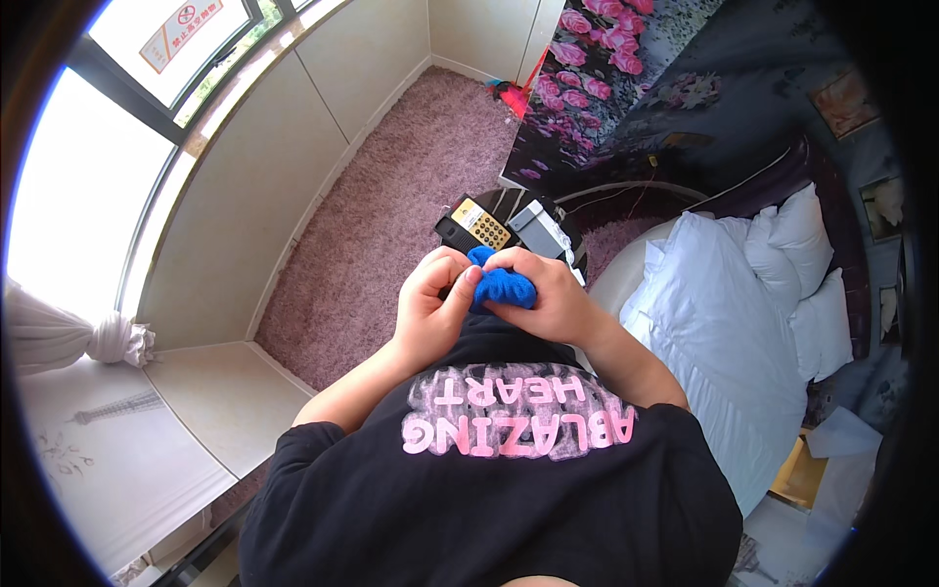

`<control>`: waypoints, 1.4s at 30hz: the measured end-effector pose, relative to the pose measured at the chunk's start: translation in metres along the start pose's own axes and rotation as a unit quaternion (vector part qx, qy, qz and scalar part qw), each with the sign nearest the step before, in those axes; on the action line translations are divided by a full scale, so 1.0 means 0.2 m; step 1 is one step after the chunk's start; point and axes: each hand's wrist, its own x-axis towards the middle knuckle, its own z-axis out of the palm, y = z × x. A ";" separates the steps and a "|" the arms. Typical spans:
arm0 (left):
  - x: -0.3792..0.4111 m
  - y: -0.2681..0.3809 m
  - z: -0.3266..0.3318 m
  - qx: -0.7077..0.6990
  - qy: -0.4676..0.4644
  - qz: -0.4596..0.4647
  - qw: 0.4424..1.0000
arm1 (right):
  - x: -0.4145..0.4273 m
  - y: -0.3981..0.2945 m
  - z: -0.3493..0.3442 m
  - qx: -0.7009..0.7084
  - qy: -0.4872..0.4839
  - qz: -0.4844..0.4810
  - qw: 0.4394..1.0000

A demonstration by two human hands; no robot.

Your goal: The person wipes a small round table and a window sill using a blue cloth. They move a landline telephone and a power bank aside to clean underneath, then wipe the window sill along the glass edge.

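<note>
Both of my hands meet in front of my waist around a bunched blue cloth [505,288]. My left hand [438,302] pinches its left edge between thumb and fingers. On the other side, my right hand [549,295] grips the cloth, with the thumb below and the fingers over the top. Folds of the fabric bulge out between the two hands, and part of it is hidden by the fingers. Just beyond them, a telephone [477,224] and a grey and white box-shaped object [539,229] lie on a small dark round table [576,253].
Purple-pink carpet [381,191] covers the floor ahead. A bed with a rumpled white duvet [719,315] and pillows [803,242] is on the right. To the left are a low wall [257,169], a window [95,191] and a tied curtain [81,337]. Thin cables run behind the table.
</note>
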 end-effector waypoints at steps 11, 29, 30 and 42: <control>-0.03 0.01 0.02 -0.300 0.114 -0.137 0.937 | 0.00 0.04 0.02 0.015 -0.016 0.065 0.998; -0.04 -0.02 0.06 -0.108 -0.034 -0.002 0.994 | -0.05 -0.05 -0.06 0.272 -0.017 0.127 0.954; -0.02 -0.04 0.03 -0.024 -0.079 0.023 0.996 | -0.05 -0.06 -0.05 0.259 -0.008 0.146 0.955; 0.00 -0.01 0.02 0.197 -0.015 0.086 0.977 | -0.04 -0.01 -0.11 0.082 -0.032 0.156 0.984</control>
